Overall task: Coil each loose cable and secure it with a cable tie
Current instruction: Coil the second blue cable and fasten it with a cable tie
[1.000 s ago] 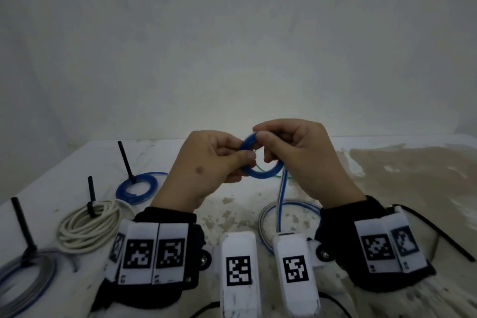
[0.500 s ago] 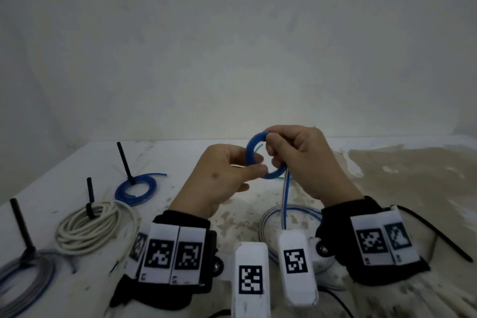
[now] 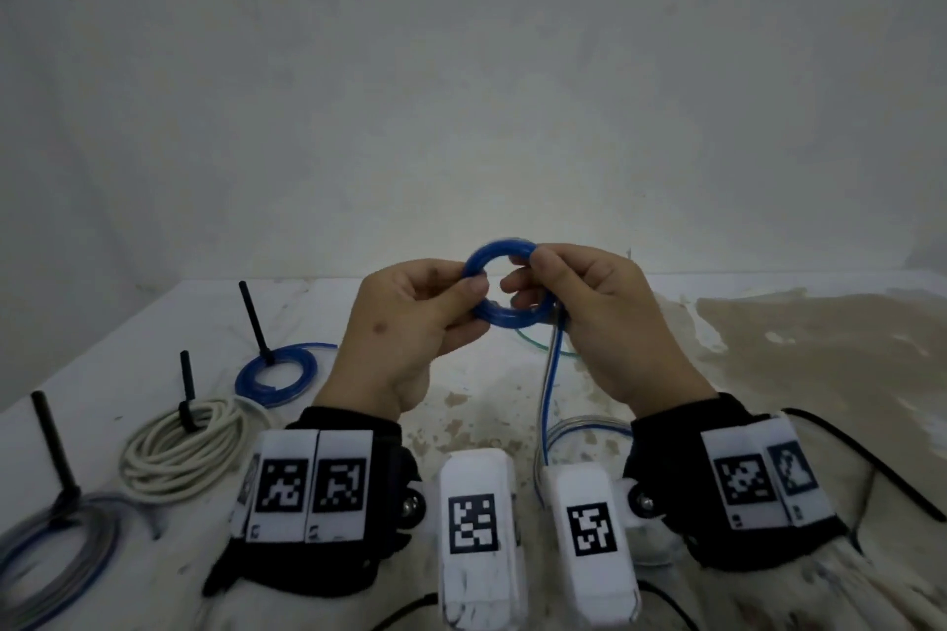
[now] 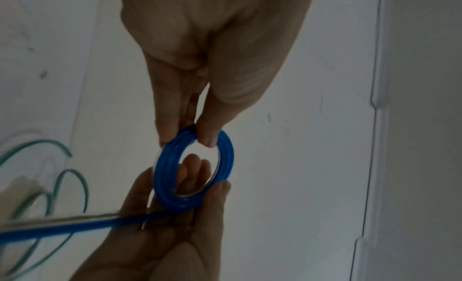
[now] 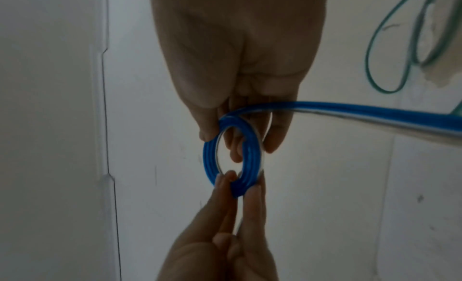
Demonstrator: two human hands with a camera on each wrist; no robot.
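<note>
A small ring of blue cable is held above the table between both hands. My left hand pinches the ring's left side with thumb and fingers, seen close in the left wrist view. My right hand grips the right side, thumb on the rim. The blue coil has several turns. Its loose tail hangs from the right hand down to slack loops on the table. A black cable tie lies at the right.
Three tied coils with upright black ties lie at the left: a blue one, a white one, a grey-blue one. A thin green wire lies beyond the hands. The wall stands close behind the table.
Both hands have lifted the blue ring a little and turned it to face me. The right hand has shifted its grip round the ring's upper right side.
</note>
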